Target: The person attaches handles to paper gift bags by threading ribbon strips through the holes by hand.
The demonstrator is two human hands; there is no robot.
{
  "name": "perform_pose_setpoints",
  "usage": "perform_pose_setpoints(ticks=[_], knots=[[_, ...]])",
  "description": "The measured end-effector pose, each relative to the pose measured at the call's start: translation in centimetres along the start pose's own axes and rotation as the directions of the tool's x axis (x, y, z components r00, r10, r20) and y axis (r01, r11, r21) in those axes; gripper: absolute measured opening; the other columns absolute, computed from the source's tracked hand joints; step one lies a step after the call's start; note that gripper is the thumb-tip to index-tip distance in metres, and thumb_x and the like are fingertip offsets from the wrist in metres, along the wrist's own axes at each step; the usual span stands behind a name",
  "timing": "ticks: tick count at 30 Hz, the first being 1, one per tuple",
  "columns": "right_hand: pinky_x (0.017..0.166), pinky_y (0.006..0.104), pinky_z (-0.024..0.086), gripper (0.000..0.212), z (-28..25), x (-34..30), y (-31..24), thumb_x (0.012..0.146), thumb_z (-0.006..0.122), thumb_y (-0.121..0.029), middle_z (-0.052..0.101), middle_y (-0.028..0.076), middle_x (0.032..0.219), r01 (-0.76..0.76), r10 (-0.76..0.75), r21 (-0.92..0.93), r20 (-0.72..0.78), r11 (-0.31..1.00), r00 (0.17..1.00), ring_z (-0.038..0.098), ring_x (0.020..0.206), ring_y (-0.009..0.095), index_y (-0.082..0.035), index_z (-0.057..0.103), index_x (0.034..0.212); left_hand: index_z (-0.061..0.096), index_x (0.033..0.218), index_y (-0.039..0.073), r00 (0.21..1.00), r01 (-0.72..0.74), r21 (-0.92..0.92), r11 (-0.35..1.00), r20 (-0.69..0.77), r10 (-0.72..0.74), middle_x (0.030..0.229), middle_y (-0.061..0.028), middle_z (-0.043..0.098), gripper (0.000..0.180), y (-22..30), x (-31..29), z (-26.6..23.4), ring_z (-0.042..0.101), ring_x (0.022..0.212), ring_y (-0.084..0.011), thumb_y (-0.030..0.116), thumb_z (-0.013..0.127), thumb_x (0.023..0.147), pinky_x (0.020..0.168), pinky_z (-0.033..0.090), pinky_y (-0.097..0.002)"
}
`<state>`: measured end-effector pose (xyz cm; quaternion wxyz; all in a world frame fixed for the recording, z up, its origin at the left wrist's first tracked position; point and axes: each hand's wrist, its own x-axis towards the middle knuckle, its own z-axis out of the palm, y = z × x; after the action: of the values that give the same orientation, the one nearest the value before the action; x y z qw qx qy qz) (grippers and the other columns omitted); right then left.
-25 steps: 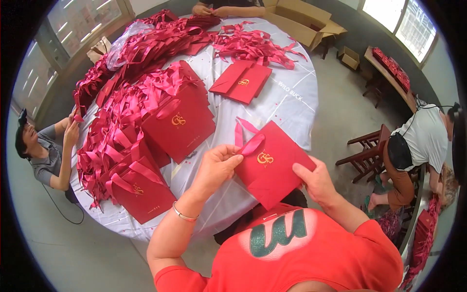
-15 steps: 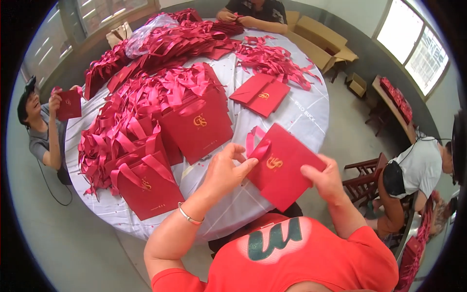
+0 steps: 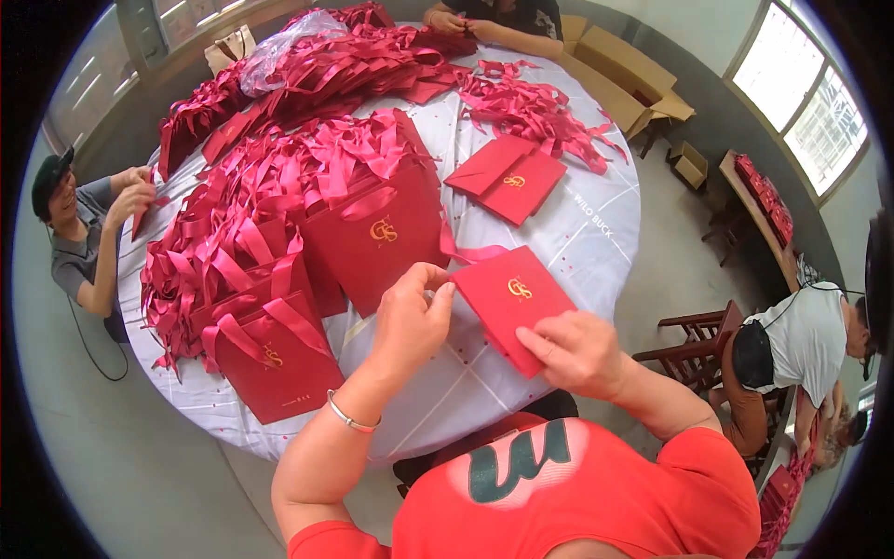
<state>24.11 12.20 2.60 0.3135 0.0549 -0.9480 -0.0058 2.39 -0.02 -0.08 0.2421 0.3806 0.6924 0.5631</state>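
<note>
While the right hand (image 3: 585,354) grips a red bag (image 3: 503,303), the left hand (image 3: 410,321) is at its left corner.
Right thumb and fingers clamp its lower right side above the table (image 3: 466,391); whether the left fingertips pinch it, I cannot tell.

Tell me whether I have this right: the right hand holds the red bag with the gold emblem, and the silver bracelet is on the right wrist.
One thing is wrong: the silver bracelet is on the left wrist, as the head view shows. The right hand does hold the red bag with the gold emblem.
</note>
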Motion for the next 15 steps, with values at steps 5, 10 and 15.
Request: perform_pose_setpoints(ticks=[5, 10, 15], knots=[[0.054, 0.0330, 0.046, 0.047, 0.5, -0.7, -0.4, 0.059, 0.070, -0.011, 0.062, 0.006, 0.087, 0.016, -0.018, 0.122, 0.015, 0.992, 1.000, 0.058, 0.063, 0.020, -0.006, 0.070, 0.106, 0.067, 0.091, 0.002, 0.941, -0.307, 0.404, 0.862, -0.009, 0.339, 0.092, -0.0158, 0.069, 0.010, -0.4, -0.3, 0.2, 0.066, 0.075, -0.0343, 0.002, 0.060, 0.084, 0.069, 0.053, -0.0428], [0.055, 0.0305, 0.045, 0.038, 2.1, -1.0, -1.9, 0.078, 0.073, -0.030, 0.062, 0.006, 0.090, 0.194, -0.222, 0.284, 0.072, 0.939, 0.972, 0.057, 0.064, 0.018, -0.003, 0.069, 0.105, 0.069, 0.086, 0.005, 0.841, -0.497, 0.503, 0.707, 0.081, 0.534, 0.081, -0.0117, 0.068, 0.007, 0.1, -0.3, 0.8, 0.066, 0.073, -0.0320, 0.004, 0.065, 0.080, 0.065, 0.053, -0.0415], [0.054, 0.0311, 0.047, 0.046, 1.0, 0.7, 0.9, 0.073, 0.084, -0.041, 0.066, 0.007, 0.088, 0.137, -0.135, 0.528, -0.044, 0.838, 0.990, 0.062, 0.066, 0.020, -0.005, 0.070, 0.099, 0.065, 0.081, 0.008, 0.831, -0.534, 0.547, 0.645, 0.198, 0.520, 0.076, -0.0096, 0.065, 0.007, 0.2, -0.8, 1.3, 0.064, 0.070, -0.0301, 0.011, 0.070, 0.077, 0.065, 0.050, -0.0422]])
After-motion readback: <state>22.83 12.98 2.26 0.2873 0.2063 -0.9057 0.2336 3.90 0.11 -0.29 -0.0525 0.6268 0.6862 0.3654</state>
